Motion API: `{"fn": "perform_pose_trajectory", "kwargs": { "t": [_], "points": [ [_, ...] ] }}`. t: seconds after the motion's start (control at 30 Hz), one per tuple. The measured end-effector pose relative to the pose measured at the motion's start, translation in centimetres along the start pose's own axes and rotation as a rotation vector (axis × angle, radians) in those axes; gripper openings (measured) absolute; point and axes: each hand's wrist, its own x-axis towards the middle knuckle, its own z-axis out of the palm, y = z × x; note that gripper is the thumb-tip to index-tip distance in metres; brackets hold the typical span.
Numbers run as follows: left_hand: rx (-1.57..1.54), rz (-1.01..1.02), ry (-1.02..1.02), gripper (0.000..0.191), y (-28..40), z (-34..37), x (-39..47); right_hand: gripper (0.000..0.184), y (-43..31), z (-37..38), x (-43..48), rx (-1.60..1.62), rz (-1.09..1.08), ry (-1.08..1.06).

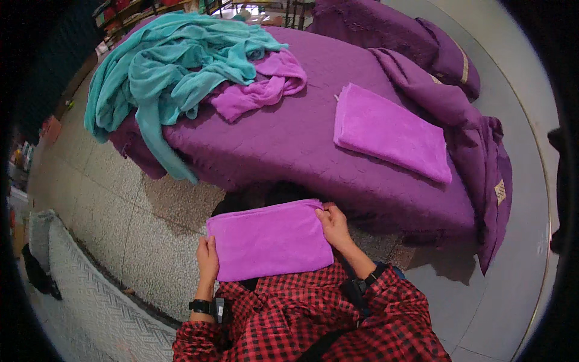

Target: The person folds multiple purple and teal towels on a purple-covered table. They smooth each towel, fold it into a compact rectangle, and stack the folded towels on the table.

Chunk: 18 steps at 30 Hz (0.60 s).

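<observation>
Between my two hands I hold a folded pink-purple towel (271, 244) flat in front of my body, just short of the covered surface. My left hand (208, 260) grips its left edge, thumb on top and fingers out of sight underneath. At the upper right corner, my right hand (334, 225) pinches the layers between thumb and fingers. A stack of folded towel in the same colour (391, 133) lies to the right on the purple quilted cover (289, 149). Farther left sits a loose heap of turquoise towels (181, 68), with a crumpled pink-purple towel (262, 88) partly beneath it.
Bunched purple bedding (434, 99) with pale tags hangs over the right side. One turquoise end (165, 149) drapes over the front edge. At lower left is a grey patterned cover (104, 298) beside the speckled floor (154, 253). Shelving (131, 16) stands at the back.
</observation>
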Motion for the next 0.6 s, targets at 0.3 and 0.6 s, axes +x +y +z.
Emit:
{"fn": "perform_pose_trajectory", "kwargs": {
  "t": [0.3, 0.6],
  "points": [
    [-0.167, -0.047, 0.012, 0.041, 1.2, -0.4, 0.0, 0.027, 0.6, -0.1, -0.1, 0.026, 0.041, 0.003],
    [-0.178, -0.170, -0.219, 0.043, 0.2, -1.4, 0.2, 0.035, 0.1, -3.5, 0.3, 0.716, 0.442, -0.424]
  ]
}}
